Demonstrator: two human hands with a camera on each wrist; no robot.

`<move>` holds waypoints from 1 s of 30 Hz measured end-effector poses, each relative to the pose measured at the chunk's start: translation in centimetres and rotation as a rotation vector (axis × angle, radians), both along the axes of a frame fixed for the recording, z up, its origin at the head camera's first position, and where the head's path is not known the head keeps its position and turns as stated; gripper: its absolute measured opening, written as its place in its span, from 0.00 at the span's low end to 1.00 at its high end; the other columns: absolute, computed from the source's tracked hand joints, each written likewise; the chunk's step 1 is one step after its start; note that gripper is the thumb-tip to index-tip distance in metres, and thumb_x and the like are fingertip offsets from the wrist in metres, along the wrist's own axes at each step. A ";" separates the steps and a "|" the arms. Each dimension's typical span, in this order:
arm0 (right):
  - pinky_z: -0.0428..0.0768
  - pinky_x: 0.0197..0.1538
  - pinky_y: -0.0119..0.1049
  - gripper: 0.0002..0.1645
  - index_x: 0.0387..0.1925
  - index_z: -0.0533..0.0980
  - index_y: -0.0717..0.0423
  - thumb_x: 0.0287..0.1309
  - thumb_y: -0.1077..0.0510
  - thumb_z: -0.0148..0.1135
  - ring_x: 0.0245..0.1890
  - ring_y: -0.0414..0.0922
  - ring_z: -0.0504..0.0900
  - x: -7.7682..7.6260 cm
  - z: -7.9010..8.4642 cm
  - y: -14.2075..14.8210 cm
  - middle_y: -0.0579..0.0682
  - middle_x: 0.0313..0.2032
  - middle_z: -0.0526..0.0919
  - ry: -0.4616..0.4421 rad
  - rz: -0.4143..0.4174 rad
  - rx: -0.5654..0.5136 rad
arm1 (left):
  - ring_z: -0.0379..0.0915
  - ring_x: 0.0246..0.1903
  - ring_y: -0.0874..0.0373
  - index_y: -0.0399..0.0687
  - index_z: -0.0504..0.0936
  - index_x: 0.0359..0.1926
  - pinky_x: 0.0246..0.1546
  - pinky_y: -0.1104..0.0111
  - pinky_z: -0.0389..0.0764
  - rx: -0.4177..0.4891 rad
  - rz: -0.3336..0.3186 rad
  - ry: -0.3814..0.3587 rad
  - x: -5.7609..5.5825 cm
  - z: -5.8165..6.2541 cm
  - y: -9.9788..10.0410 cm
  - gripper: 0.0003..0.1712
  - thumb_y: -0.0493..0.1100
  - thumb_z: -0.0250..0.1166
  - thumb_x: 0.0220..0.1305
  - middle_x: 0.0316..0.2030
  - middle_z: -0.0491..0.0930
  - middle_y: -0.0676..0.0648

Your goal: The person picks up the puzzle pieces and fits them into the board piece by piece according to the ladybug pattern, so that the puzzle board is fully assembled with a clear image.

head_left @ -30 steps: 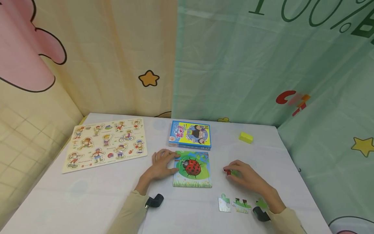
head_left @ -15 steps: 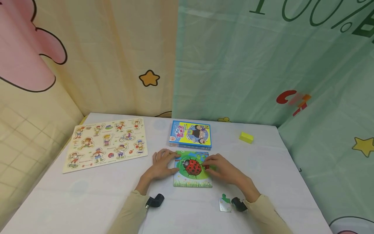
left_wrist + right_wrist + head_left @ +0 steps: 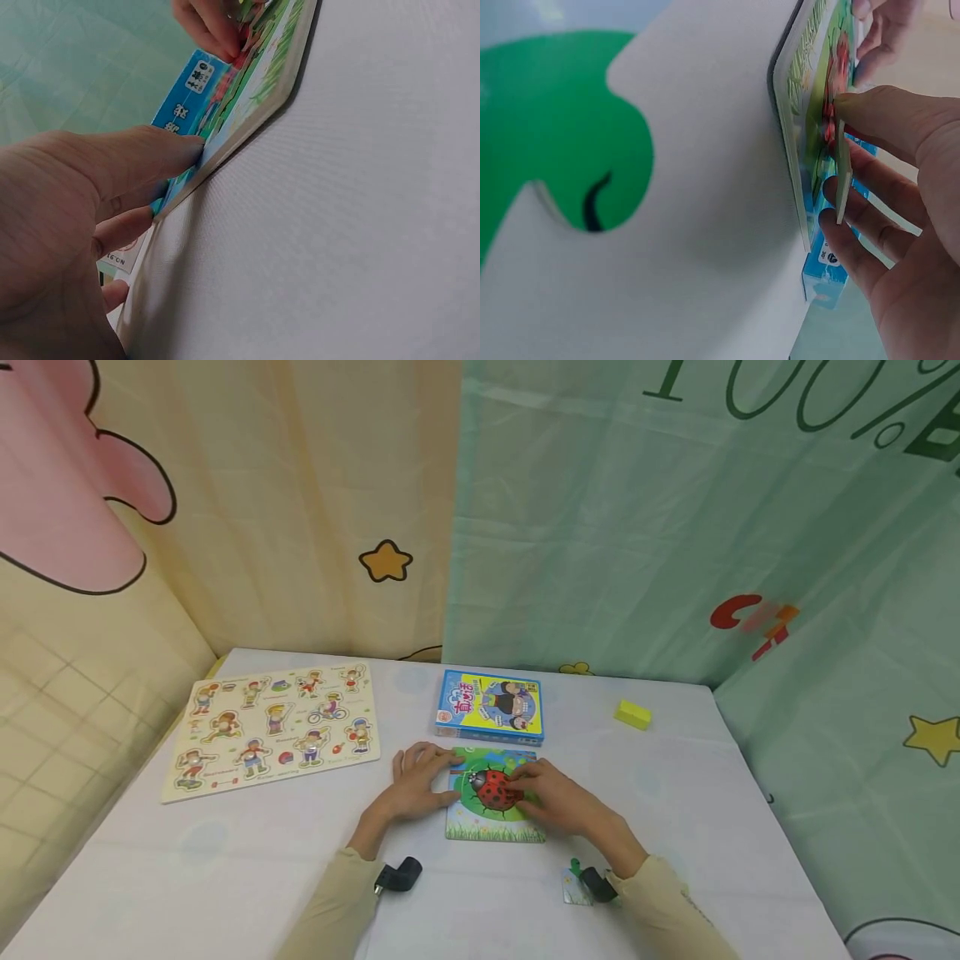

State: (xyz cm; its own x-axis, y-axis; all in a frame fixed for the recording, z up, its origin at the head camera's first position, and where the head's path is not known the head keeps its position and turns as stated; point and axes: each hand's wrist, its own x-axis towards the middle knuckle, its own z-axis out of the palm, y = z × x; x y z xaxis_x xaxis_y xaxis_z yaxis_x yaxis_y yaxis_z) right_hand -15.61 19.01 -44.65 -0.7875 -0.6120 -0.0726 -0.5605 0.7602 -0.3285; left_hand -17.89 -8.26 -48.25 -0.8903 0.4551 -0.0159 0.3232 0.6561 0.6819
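Observation:
A ladybug jigsaw puzzle in a square tray (image 3: 487, 828) lies at the table's middle. My left hand (image 3: 411, 787) rests against its left edge, thumb and forefinger spread apart and touching it; in the left wrist view the thumb (image 3: 161, 150) presses on the rim. My right hand (image 3: 562, 797) is over the puzzle's right half. Between its thumb and fingers it pinches a thin puzzle piece (image 3: 844, 180), seen edge-on in the right wrist view and tilted up off the picture. A loose puzzle piece (image 3: 575, 890), white and green, lies by the right wrist, partly covered by the wrist camera.
Behind the puzzle lies a blue and yellow box (image 3: 489, 708). A wooden picture board (image 3: 277, 727) with several figures is at the left, and a small yellow block (image 3: 633, 714) at the back right. Printed curtains (image 3: 570, 527) hang along the back and sides.
My right hand has moved left with the puzzle piece, from the table beside the tray to above the ladybug picture. My left hand has stayed at the tray's edge.

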 end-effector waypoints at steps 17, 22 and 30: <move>0.79 0.59 0.44 0.18 0.56 0.82 0.54 0.67 0.55 0.63 0.57 0.47 0.72 -0.1 0.1 -0.6 0.51 0.55 0.77 0.031 0.017 0.040 | 0.42 0.73 0.39 0.50 0.75 0.67 0.70 0.37 0.34 -0.005 -0.002 -0.011 0.1 0.0 0.0 0.32 0.46 0.70 0.61 0.62 0.70 0.45; 0.80 0.57 0.43 0.16 0.53 0.84 0.54 0.66 0.56 0.65 0.54 0.46 0.71 -0.1 0.0 -0.7 0.50 0.52 0.77 0.013 -0.003 0.019 | 0.42 0.73 0.39 0.51 0.75 0.67 0.71 0.37 0.34 -0.011 0.002 -0.009 0.1 0.0 0.1 0.32 0.46 0.70 0.62 0.62 0.69 0.45; 0.79 0.51 0.40 0.14 0.49 0.86 0.53 0.64 0.56 0.67 0.49 0.43 0.70 -0.1 -0.3 -0.6 0.48 0.46 0.77 0.031 -0.024 0.013 | 0.42 0.73 0.39 0.50 0.75 0.67 0.70 0.37 0.34 -0.006 0.003 -0.002 0.2 0.2 0.0 0.32 0.46 0.70 0.62 0.62 0.70 0.45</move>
